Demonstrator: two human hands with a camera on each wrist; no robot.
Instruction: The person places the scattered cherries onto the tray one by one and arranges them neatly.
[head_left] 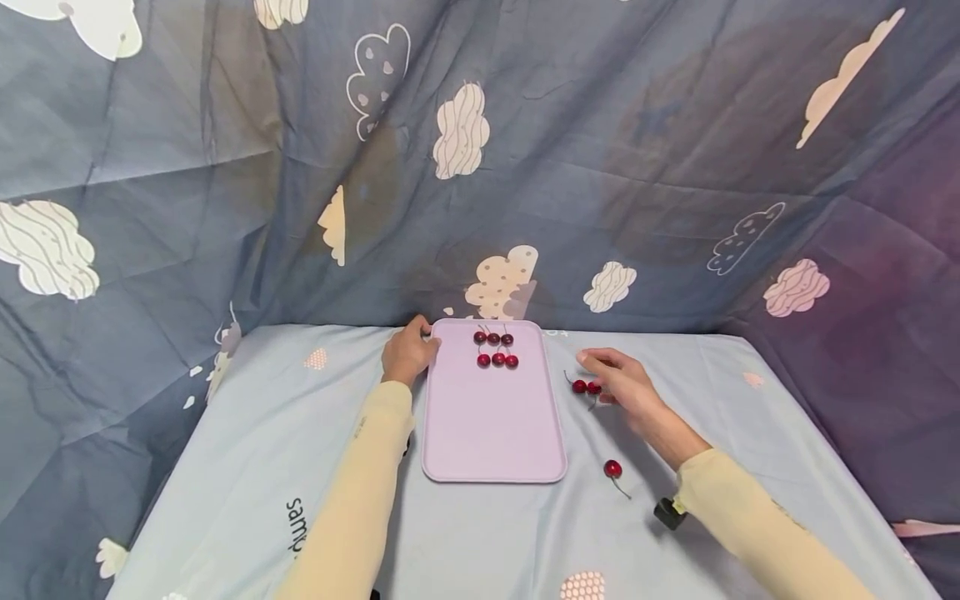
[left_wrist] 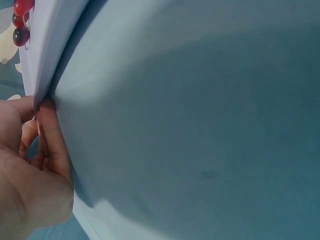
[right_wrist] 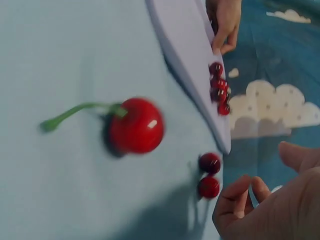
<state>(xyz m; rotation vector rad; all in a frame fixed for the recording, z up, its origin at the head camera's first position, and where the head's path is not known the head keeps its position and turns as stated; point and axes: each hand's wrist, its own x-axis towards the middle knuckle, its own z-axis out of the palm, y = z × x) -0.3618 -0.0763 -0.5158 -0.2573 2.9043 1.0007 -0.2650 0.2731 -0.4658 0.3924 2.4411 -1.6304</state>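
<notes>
A lilac tray (head_left: 495,425) lies flat on the cloth. My left hand (head_left: 407,353) grips its rim near the far left corner; in the left wrist view the thumb and a finger (left_wrist: 54,135) pinch the edge. Several dark red cherries (head_left: 493,339) with stems sit in two rows at the tray's far end. Right of the tray, two cherries (head_left: 580,387) lie side by side on the cloth. Over them hovers my right hand (head_left: 626,385), thumb and fingers apart, holding nothing. Nearer to me is a single cherry (right_wrist: 137,125) with a green stem.
A pale blue cloth (head_left: 480,533) covers the table. Dark blue fabric (head_left: 600,167) with cloud prints hangs behind it and at the sides. A black wrist device (head_left: 669,513) sits under my right sleeve.
</notes>
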